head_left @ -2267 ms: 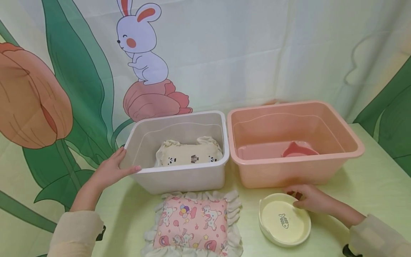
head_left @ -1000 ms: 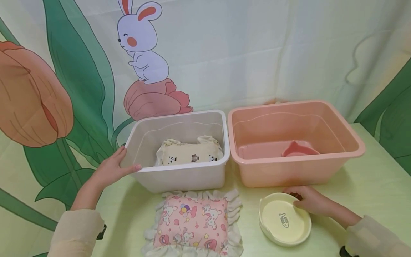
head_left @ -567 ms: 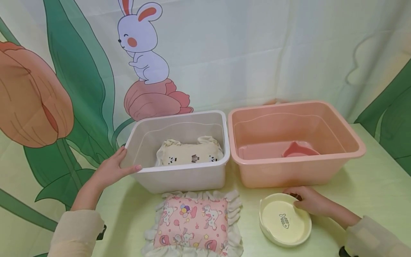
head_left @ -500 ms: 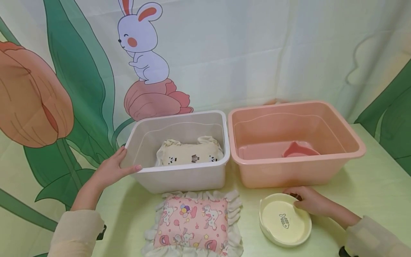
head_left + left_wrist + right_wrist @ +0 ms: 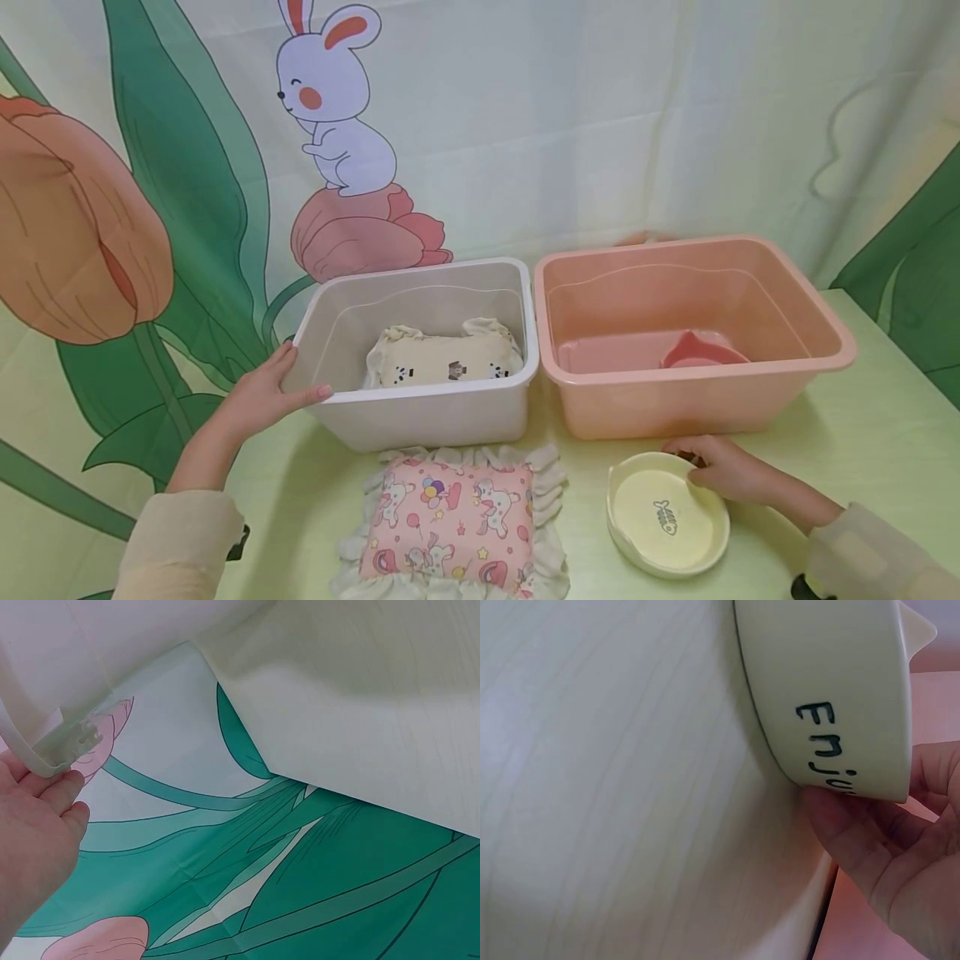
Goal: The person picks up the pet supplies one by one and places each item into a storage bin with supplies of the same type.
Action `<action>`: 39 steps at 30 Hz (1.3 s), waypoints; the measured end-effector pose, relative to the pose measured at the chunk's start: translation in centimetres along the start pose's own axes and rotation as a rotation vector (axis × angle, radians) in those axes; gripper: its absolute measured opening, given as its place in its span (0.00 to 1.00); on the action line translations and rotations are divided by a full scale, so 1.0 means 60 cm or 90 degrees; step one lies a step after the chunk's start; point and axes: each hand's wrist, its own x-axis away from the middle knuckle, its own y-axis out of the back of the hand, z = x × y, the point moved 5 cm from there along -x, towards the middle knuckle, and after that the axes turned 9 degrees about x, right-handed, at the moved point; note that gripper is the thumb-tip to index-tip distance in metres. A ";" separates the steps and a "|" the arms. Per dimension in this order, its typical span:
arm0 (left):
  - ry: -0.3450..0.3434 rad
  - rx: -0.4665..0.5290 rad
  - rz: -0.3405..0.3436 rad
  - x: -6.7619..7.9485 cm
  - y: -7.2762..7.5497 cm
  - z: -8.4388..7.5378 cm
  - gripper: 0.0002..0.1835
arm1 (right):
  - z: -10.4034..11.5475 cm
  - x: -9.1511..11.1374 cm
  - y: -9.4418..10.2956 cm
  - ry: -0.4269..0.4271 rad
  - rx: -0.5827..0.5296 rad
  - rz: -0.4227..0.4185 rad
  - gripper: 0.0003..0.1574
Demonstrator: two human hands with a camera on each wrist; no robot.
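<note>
L hand [image 5: 258, 398] grips white bin [image 5: 427, 421] at L front corner; pink cushion [image 5: 450, 521] in front, on tabletop [image 5: 885, 433]. Yellow bowl [image 5: 656, 529] before pink bin [image 5: 678, 407], R hand [image 5: 726, 471] pinching its far R edge. Approx. no change vs. secs ago; bowl's unlifted, so work looks paused.

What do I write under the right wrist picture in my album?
A right hand grips a pale yellow bowl with dark letters beginning "Enj", a light tabletop alongside.
</note>
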 end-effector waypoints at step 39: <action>0.002 0.002 0.001 0.000 0.001 0.000 0.53 | 0.018 0.003 0.017 0.020 0.014 0.000 0.23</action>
